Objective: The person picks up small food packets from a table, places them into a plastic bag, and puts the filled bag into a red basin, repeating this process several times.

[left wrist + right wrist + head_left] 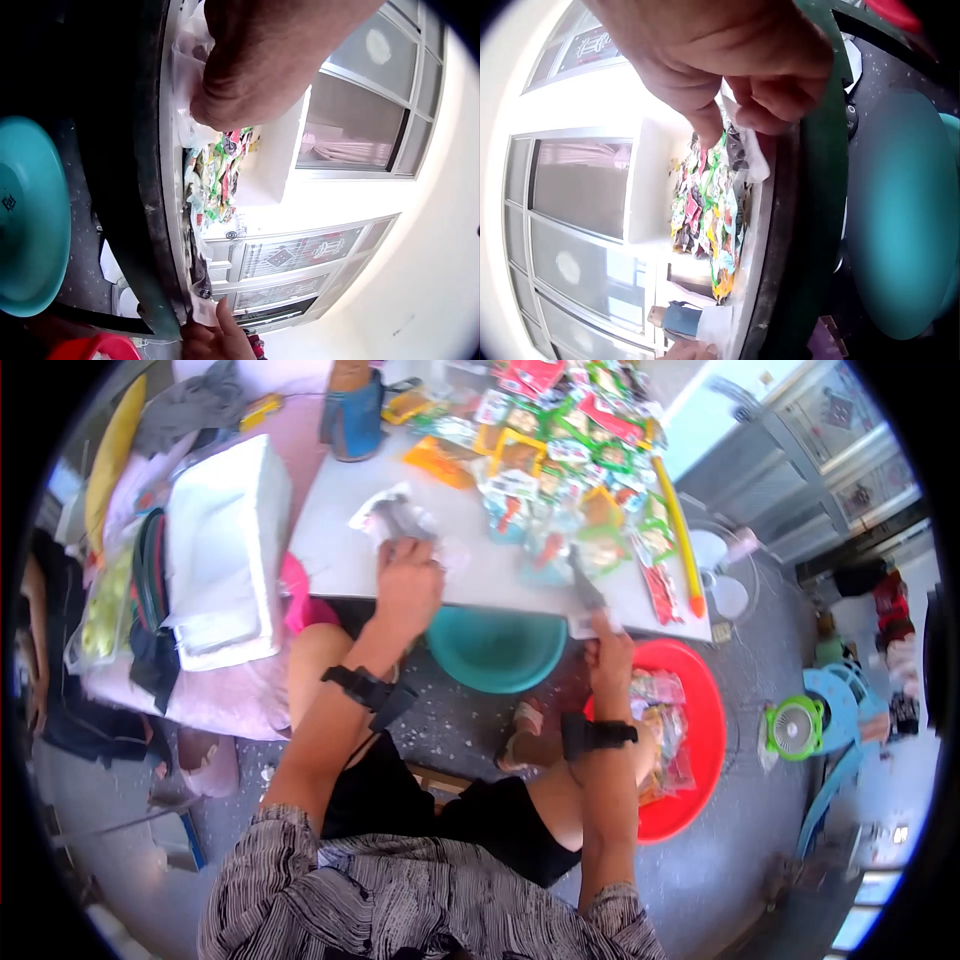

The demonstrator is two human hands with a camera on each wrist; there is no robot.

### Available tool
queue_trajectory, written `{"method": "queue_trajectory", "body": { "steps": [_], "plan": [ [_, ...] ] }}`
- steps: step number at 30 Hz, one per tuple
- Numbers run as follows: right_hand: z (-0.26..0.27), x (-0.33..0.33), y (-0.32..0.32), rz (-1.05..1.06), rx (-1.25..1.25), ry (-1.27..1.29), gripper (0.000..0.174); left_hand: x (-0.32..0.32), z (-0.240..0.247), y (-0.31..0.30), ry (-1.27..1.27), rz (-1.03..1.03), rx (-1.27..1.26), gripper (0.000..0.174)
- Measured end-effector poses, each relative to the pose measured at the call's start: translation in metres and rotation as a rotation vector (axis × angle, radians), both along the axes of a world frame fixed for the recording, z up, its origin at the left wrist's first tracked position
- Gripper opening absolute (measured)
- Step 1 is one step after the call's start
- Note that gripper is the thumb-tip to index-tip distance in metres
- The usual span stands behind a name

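Observation:
My left hand point(402, 555) rests on the white table point(340, 560) and grips a crumpled clear plastic packet point(392, 518) with something grey inside. In the left wrist view the left hand point(225, 105) has its fingers curled onto that clear packet point(186, 71). At the table's front edge, my right hand point(603, 632) pinches a small clear packet point(585, 598) holding a dark item. The right wrist view shows the right hand point(731, 112) pinching the same small packet point(744, 146) between thumb and fingers.
A pile of colourful snack packets point(560, 450) covers the table's far right. A teal bowl point(495, 650) sits below the table edge, with a red basin point(700, 760) of packets to the right. A white foam box point(225, 550) lies left, a blue pouch point(352, 415) behind, a green fan point(795, 728) on the floor.

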State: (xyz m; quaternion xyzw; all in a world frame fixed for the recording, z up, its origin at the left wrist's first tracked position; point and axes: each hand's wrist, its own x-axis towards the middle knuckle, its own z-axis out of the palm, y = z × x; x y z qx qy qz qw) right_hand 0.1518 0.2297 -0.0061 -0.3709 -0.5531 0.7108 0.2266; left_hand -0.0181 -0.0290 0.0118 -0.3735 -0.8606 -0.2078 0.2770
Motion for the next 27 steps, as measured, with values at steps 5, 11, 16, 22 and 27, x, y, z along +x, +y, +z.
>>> {"method": "queue_trajectory", "body": {
  "steps": [5,11,16,22,27],
  "plan": [
    [-0.005,-0.001,0.011,-0.204,0.522,0.291,0.02,-0.003,-0.003,-0.001,-0.079,0.003,0.124,0.006],
    [0.051,0.025,-0.023,0.002,0.053,0.365,0.009,-0.008,-0.003,-0.001,-0.123,-0.031,0.213,0.004],
    [0.052,0.008,-0.07,0.491,-0.231,0.121,0.01,-0.01,0.003,-0.005,-0.15,0.015,0.198,0.008],
    [0.04,-0.014,-0.083,0.527,-0.253,0.177,0.009,-0.014,0.016,-0.01,-0.32,-0.105,0.439,0.006],
    [0.048,-0.018,-0.091,0.498,-0.277,0.083,0.009,-0.027,0.014,-0.022,-0.442,-0.129,0.306,0.017]
  ]
}}
